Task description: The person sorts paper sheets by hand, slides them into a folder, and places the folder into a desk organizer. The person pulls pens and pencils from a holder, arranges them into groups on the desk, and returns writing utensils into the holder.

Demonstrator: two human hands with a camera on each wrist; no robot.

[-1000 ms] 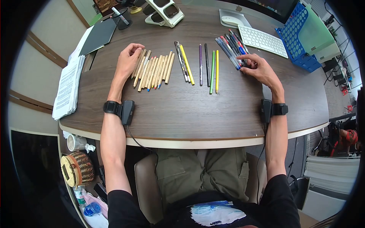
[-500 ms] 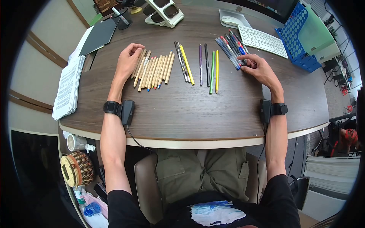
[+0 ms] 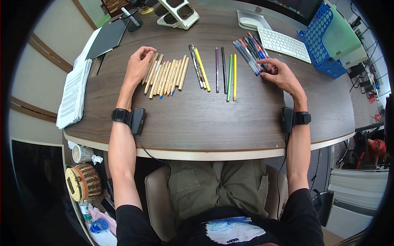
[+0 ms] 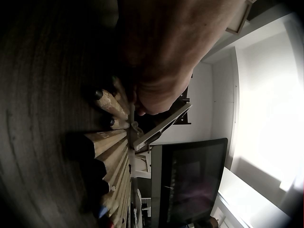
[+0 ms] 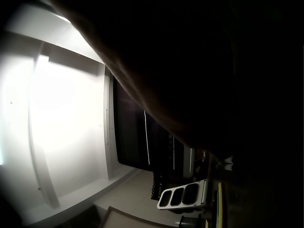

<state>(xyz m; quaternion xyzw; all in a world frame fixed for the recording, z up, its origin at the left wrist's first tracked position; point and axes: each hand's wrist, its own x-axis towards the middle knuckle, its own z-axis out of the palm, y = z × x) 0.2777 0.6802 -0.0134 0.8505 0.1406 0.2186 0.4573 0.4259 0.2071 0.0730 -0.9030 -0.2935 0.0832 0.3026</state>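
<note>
In the head view, my left hand rests at the left edge of a row of natural-wood colored pencils, fingers loosely bent against the outermost ones. The left wrist view shows those pencils' ends close beside the hand. My right hand lies by a bundle of pens with clear, black, red and blue barrels, its bent fingertips at the bundle's near right side. Between the hands lie dark and yellow pencils, a purple pencil, a black pencil, a green pencil and a yellow pencil.
Behind the pens are a white keyboard, a mouse and a monitor. A blue file holder stands at the right. Papers, a mesh pen cup and a white slotted stand lie left and back.
</note>
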